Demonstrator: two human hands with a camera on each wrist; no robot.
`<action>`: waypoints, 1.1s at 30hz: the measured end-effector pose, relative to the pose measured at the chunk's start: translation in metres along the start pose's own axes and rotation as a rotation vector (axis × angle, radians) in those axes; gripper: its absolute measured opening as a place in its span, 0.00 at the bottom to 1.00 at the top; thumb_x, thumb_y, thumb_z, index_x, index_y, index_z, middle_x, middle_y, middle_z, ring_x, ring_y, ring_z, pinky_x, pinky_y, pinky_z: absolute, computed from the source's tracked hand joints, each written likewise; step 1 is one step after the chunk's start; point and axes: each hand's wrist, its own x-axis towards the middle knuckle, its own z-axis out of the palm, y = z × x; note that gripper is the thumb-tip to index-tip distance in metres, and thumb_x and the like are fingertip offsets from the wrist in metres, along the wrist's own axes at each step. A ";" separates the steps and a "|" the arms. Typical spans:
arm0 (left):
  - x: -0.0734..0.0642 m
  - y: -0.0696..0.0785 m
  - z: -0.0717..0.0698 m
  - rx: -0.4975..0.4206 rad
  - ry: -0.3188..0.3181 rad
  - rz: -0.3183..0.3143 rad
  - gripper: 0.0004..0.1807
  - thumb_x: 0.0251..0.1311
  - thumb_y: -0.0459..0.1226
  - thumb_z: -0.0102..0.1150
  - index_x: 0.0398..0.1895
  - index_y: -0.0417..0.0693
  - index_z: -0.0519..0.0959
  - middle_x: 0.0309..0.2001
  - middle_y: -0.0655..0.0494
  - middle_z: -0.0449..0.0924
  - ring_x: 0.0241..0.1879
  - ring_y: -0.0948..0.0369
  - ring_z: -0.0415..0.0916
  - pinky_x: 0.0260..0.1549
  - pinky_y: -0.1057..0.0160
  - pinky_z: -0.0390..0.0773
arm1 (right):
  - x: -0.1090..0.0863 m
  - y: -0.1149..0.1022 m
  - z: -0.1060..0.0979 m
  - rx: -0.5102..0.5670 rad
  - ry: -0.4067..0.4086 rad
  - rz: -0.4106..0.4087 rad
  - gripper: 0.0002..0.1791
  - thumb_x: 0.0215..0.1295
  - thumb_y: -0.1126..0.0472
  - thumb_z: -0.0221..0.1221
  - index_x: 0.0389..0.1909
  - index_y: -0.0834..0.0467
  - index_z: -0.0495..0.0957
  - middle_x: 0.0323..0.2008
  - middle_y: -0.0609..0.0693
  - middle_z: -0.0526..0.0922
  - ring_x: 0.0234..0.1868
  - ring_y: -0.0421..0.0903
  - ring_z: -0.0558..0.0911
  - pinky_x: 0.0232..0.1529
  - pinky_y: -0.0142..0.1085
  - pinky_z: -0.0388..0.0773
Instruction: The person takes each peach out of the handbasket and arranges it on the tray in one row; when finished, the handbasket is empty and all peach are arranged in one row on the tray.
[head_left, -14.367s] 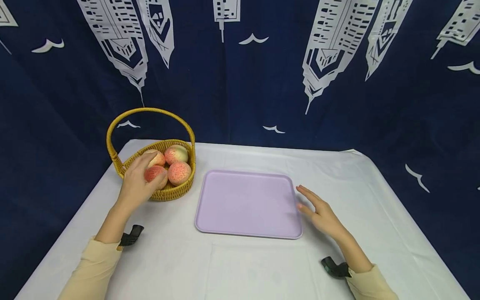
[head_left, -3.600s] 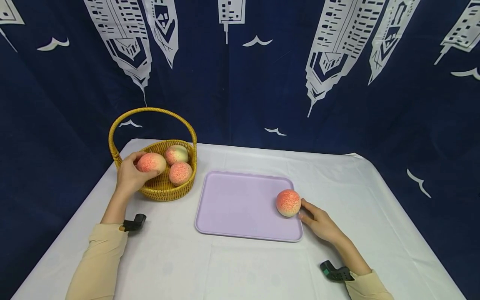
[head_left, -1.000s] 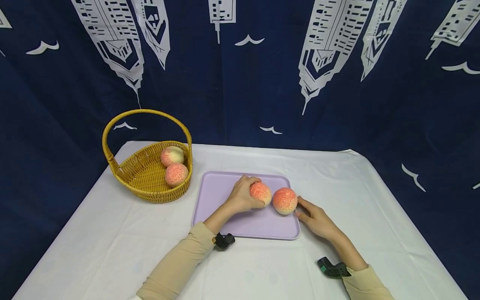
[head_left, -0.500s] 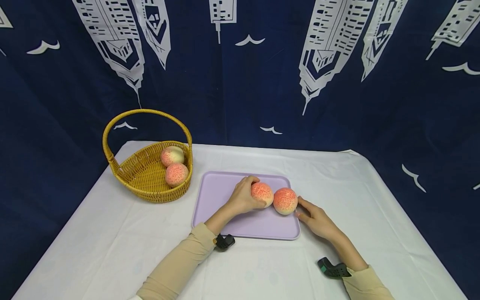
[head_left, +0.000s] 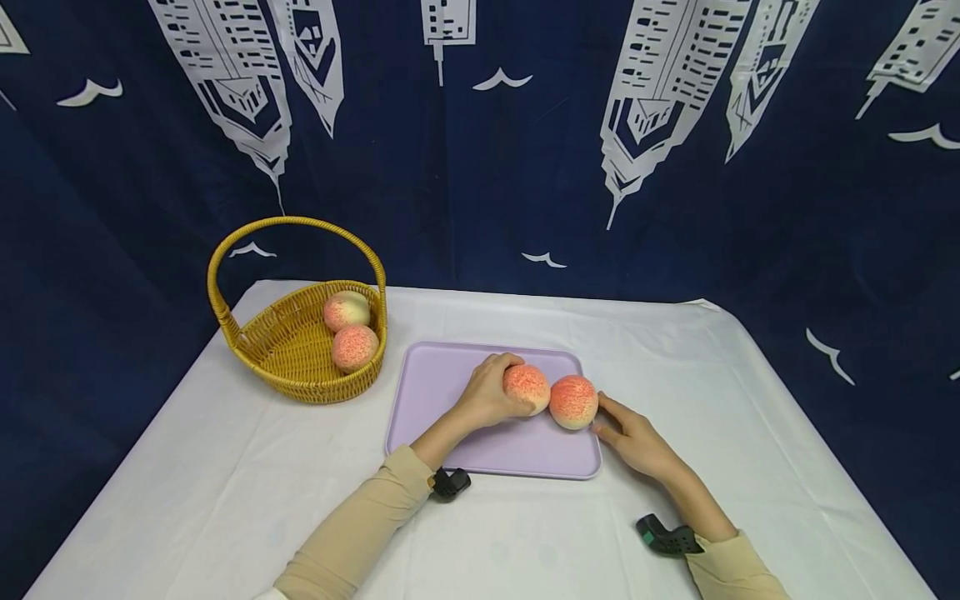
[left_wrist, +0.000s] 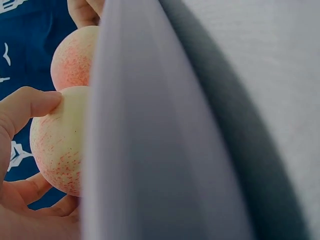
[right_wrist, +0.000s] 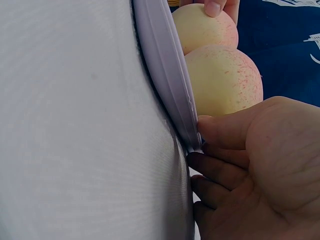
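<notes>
In the head view my left hand (head_left: 491, 393) grips a peach (head_left: 527, 389) from its left side, over the lilac tray (head_left: 450, 446). The left wrist view shows the thumb (left_wrist: 47, 102) on the pale side of this peach and fingers curled round beneath. Right against it sits a second peach (head_left: 573, 402), near the tray's right edge. My right hand (head_left: 641, 442) lies beside that edge, its extended fingers and thumb (right_wrist: 215, 131) at the rim and close to the second peach. In the left wrist view the tray's rim hides part of both peaches.
A yellow wicker basket (head_left: 300, 390) with a tall arched handle stands at the back left. Inside it lie two more peaches, one pale (head_left: 347, 310) and one redder (head_left: 355, 347). A white cloth (head_left: 510, 533) covers the table, and a dark blue printed curtain (head_left: 450, 183) hangs behind.
Two peaches have gone from basket to tray since the earliest frame. Over the last second my left hand edged its peach rightward against the other. My right hand stays at the tray's edge.
</notes>
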 end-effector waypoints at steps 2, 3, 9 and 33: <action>0.000 -0.001 0.000 0.000 0.000 -0.001 0.39 0.38 0.36 0.76 0.60 0.42 0.74 0.56 0.45 0.75 0.59 0.46 0.70 0.61 0.46 0.69 | 0.000 0.001 0.000 0.001 0.001 0.001 0.32 0.71 0.62 0.54 0.70 0.73 0.57 0.70 0.70 0.60 0.71 0.69 0.57 0.69 0.62 0.53; 0.000 -0.001 0.000 -0.001 -0.001 -0.003 0.39 0.39 0.36 0.76 0.60 0.42 0.74 0.56 0.45 0.75 0.59 0.46 0.69 0.61 0.46 0.69 | 0.001 0.001 0.001 -0.003 -0.001 -0.001 0.32 0.71 0.62 0.54 0.70 0.73 0.56 0.70 0.71 0.60 0.71 0.70 0.57 0.69 0.62 0.53; 0.000 -0.002 0.000 -0.016 -0.014 -0.012 0.40 0.40 0.37 0.76 0.63 0.43 0.73 0.57 0.44 0.75 0.60 0.45 0.69 0.62 0.45 0.68 | 0.001 0.002 0.002 -0.005 -0.006 0.008 0.33 0.71 0.62 0.53 0.70 0.73 0.56 0.70 0.71 0.60 0.71 0.70 0.57 0.69 0.63 0.53; -0.001 0.001 -0.001 0.033 -0.060 -0.027 0.41 0.35 0.34 0.79 0.59 0.47 0.72 0.55 0.46 0.73 0.58 0.48 0.70 0.59 0.47 0.71 | 0.002 0.003 0.002 -0.001 0.008 -0.002 0.34 0.71 0.59 0.54 0.70 0.73 0.56 0.69 0.71 0.61 0.71 0.70 0.57 0.69 0.63 0.53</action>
